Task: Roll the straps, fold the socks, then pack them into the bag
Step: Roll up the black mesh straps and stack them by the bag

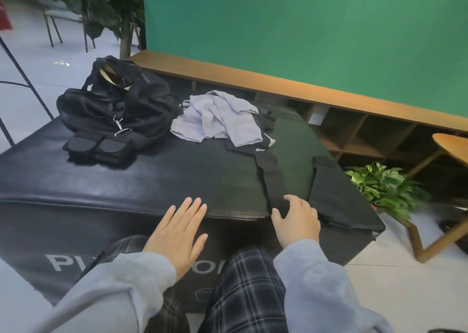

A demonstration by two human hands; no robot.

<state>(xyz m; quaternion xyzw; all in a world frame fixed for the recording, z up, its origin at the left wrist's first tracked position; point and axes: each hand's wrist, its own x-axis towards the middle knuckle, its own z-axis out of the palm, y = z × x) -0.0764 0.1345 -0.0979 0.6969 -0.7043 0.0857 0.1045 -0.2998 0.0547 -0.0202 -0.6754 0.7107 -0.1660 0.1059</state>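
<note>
White letters "PL" and "O" (the rest hidden) show on the black box's (76, 231) front.

Black padded bench (152, 180) with white lettering on its front; green wall (304, 28); low wooden shelf (278, 84) below; leafy potted plant (385, 188) beside wooden chair (450, 145)

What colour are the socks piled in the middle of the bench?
Light grey-blue socks, seen in the head view, the only one.
</note>
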